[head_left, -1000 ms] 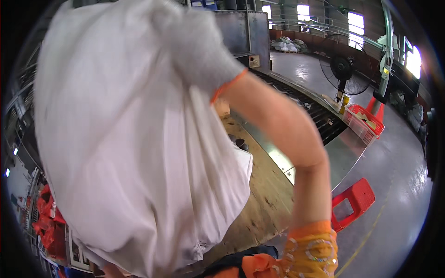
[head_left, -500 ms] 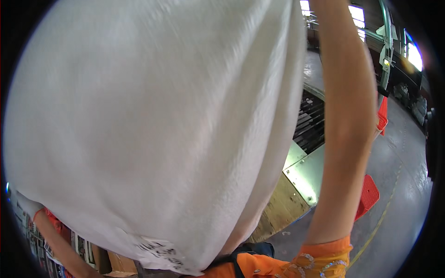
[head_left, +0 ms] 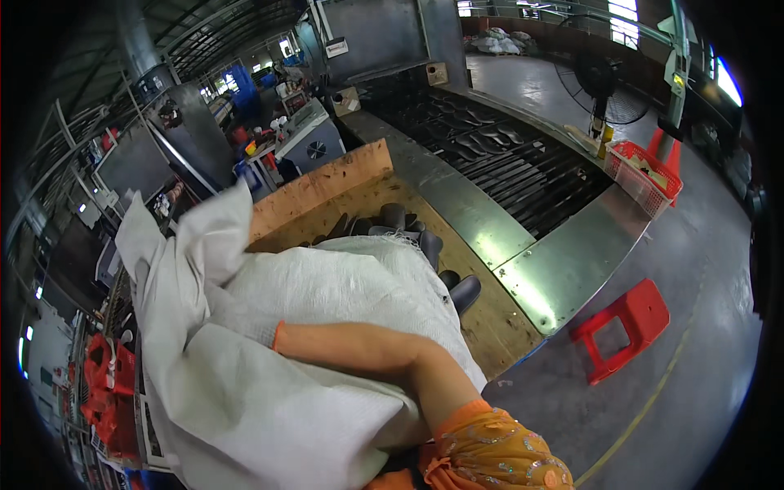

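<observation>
A large white woven sack (head_left: 327,286) lies crumpled across the near side of a wooden tray (head_left: 490,335), its loose end standing up at the left. Past its far edge, several dark grey rounded pieces (head_left: 465,294), resembling shoe insoles, lie on the wood. My right arm reaches leftward over the sack. My right hand (head_left: 263,331), in a pale glove with an orange cuff, is sunk among the sack's folds and touches the cloth; its fingers are hidden. My left hand does not show; the sack covers the lower left.
A metal-edged conveyor (head_left: 523,196) of dark slats, carrying more dark pieces, runs beyond the tray. At its right corner sits a red and white basket (head_left: 645,175) near a black fan (head_left: 600,77). A red stool (head_left: 625,331) stands on the grey floor at right.
The sack, which filled most of the view, has come down onto the tray, uncovering the dark pieces and conveyor. My right arm has swung down and left; my left hand has gone from sight.
</observation>
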Demonstrator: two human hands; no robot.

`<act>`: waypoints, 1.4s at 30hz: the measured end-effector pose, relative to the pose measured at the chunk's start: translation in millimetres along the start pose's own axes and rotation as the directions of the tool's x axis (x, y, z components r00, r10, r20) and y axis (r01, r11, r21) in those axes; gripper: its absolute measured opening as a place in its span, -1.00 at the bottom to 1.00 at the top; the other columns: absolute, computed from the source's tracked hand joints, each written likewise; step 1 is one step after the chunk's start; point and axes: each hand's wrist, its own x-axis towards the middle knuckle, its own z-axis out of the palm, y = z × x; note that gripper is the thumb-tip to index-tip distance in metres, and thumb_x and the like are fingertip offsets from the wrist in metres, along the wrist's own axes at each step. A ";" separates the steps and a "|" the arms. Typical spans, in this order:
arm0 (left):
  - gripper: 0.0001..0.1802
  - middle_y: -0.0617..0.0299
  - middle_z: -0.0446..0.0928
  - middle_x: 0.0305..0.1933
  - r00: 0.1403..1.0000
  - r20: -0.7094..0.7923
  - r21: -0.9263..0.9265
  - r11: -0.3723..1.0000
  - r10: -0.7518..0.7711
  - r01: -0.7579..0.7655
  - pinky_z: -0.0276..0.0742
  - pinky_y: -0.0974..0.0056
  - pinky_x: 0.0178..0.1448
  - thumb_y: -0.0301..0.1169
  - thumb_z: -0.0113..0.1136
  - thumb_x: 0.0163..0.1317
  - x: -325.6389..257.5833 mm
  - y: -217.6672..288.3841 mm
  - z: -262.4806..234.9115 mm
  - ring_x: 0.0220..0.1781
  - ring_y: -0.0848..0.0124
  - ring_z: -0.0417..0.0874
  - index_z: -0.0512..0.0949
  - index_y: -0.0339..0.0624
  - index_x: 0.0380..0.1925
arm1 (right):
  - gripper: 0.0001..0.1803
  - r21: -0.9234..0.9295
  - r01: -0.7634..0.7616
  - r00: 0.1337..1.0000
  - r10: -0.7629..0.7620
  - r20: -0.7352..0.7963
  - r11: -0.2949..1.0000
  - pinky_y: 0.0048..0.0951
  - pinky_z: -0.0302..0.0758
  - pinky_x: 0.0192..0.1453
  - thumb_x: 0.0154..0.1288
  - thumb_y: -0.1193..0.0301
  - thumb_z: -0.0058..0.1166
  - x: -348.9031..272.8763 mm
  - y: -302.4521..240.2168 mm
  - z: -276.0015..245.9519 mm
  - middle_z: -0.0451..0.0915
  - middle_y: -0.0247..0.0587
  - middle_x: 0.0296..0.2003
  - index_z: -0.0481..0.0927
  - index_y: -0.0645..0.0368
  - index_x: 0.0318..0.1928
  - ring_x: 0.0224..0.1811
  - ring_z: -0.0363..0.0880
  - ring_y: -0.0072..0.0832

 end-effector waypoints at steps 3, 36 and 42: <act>-0.35 -0.05 0.26 0.50 0.998 0.060 0.299 0.954 -0.030 0.011 0.25 0.27 0.48 -0.18 -0.13 0.54 -32.3 -3.9 -14.1 0.48 0.26 0.33 0.16 -0.36 0.48 | -0.54 0.050 -0.019 0.996 0.015 0.083 0.999 -0.07 0.61 -0.12 0.15 0.33 0.22 -2.1 4.3 32.6 0.63 -0.05 -0.20 0.52 0.21 0.06 -0.21 0.70 -0.05; -0.26 -0.08 0.42 0.37 0.349 0.317 -0.108 0.332 -0.882 0.937 0.45 0.20 0.32 -0.20 0.25 0.34 -380.2 -266.5 50.2 0.29 0.22 0.53 0.27 -0.37 0.40 | -0.10 0.903 -0.411 0.010 0.991 -0.134 0.126 -0.17 0.48 0.34 -0.11 0.60 0.22 -504.3 105.3 -96.8 0.55 -0.06 0.21 0.34 0.27 0.40 0.20 0.57 -0.20; -0.27 -0.07 0.43 0.37 0.496 0.235 -0.120 0.481 -0.836 0.868 0.45 0.20 0.32 -0.21 0.25 0.35 -302.8 -292.9 61.2 0.28 0.22 0.53 0.28 -0.37 0.40 | -0.10 0.921 -0.322 0.053 0.975 -0.214 0.220 -0.19 0.44 0.38 -0.11 0.66 0.19 -485.5 133.0 -125.3 0.53 -0.10 0.24 0.34 0.28 0.40 0.26 0.53 -0.20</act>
